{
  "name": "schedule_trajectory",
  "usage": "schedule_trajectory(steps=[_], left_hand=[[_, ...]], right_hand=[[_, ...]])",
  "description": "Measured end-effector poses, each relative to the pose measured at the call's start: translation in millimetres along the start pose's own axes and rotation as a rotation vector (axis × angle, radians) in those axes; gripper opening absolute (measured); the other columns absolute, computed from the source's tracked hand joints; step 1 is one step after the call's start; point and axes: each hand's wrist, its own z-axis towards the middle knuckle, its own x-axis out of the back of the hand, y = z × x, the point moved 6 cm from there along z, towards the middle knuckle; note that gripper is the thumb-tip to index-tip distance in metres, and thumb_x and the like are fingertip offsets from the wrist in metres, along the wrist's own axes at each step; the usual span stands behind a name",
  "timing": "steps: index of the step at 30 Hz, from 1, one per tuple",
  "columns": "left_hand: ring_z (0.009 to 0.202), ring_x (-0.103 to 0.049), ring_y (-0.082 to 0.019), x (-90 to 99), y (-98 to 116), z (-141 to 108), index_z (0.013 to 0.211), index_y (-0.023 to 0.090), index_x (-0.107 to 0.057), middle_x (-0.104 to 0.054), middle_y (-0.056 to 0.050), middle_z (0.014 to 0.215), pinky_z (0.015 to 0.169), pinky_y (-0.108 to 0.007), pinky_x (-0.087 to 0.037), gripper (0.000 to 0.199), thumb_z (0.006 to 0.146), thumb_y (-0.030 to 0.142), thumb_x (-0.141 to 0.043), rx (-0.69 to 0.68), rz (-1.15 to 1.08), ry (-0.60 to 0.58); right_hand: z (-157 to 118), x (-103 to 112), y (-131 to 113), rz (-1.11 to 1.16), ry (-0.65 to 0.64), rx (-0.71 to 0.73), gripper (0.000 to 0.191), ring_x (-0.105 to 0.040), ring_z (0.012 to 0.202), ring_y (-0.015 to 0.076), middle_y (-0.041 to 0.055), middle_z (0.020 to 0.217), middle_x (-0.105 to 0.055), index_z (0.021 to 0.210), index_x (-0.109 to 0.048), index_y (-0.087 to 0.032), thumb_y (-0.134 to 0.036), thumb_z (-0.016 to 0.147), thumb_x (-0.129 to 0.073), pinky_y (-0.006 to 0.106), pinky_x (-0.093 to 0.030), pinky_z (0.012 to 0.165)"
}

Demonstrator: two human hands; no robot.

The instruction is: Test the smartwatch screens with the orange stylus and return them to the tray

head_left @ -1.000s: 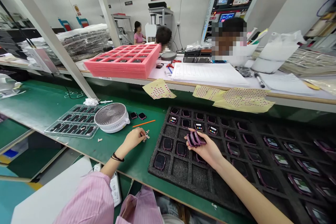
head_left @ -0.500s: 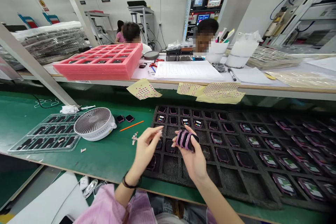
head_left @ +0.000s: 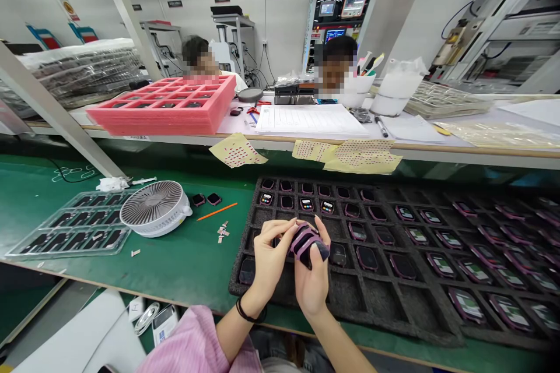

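Observation:
A small stack of purple-framed smartwatch bodies (head_left: 303, 240) with dark faces is gripped in my right hand (head_left: 312, 285), thumb across the near side and fingers behind. My left hand (head_left: 269, 253), a black band at its wrist, has its thumb and fingers pinched together at the stack's upper left edge. Whatever lies between those fingertips is hidden. Both hands are above the dark foam tray (head_left: 385, 297), whose compartments hold many similar watch bodies, among them one lit watch (head_left: 327, 207).
A white round fan (head_left: 155, 210) stands left, beside a clear tray (head_left: 65, 227) of black parts. Two loose watch bodies (head_left: 213, 199), an orange stick (head_left: 217, 211) and small pale strips (head_left: 223, 232) lie nearby. A shelf above bears a pink foam tray (head_left: 161, 119). People sit beyond it.
My left hand has moved right, from apart to the edge of the watch stack. My right hand has tilted the stack and shifted slightly left and down.

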Motion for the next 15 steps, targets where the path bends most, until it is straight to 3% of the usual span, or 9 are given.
schedule_trajectory(steps=[5, 9, 12, 15], left_hand=[[0.096, -0.058, -0.019, -6.1, -4.5, 0.2, 0.081, 0.018, -0.075, -0.066, -0.006, 0.096, 0.088, -0.029, -0.044, 0.017, 0.080, 0.032, -0.064, 0.121, -0.161, -0.106], [0.093, -0.059, -0.016, -10.5, -20.8, -1.5, 0.087, 0.018, -0.070, -0.065, -0.003, 0.100, 0.082, -0.025, -0.043, 0.018, 0.071, 0.028, -0.073, 0.468, -0.542, -0.218], [0.083, -0.060, -0.013, -17.0, -29.8, -12.3, 0.096, 0.020, -0.065, -0.066, -0.002, 0.098, 0.075, -0.023, -0.043, 0.026, 0.072, 0.026, -0.073, 0.741, -0.816, -0.357], [0.077, -0.061, -0.014, -19.8, -35.5, -24.8, 0.092, 0.017, -0.063, -0.066, -0.002, 0.087, 0.073, -0.024, -0.042, 0.021, 0.074, 0.025, -0.070, 0.911, -1.003, -0.422]], right_hand=[[1.7, 1.7, -4.3, -0.061, -0.047, 0.061, 0.052, -0.052, 0.113, 0.0218, 0.0049, 0.122, -0.056, 0.130, -0.044, -0.031, -0.038, 0.081, -0.059, 0.044, -0.037, 0.100], [2.7, 12.1, 1.5, -0.105, -0.074, 0.017, 0.057, -0.050, 0.117, 0.0225, 0.0047, 0.128, -0.052, 0.130, -0.044, -0.031, -0.038, 0.077, -0.064, 0.042, -0.037, 0.100], [2.2, 16.5, 6.5, -0.116, -0.132, -0.042, 0.061, -0.053, 0.113, 0.0229, 0.0059, 0.125, -0.055, 0.133, -0.044, -0.029, -0.039, 0.076, -0.065, 0.041, -0.039, 0.098], [-1.4, 13.2, 7.3, -0.112, -0.227, -0.067, 0.064, -0.057, 0.106, 0.0229, 0.0063, 0.118, -0.060, 0.136, -0.041, -0.028, -0.041, 0.077, -0.064, 0.042, -0.039, 0.097]])
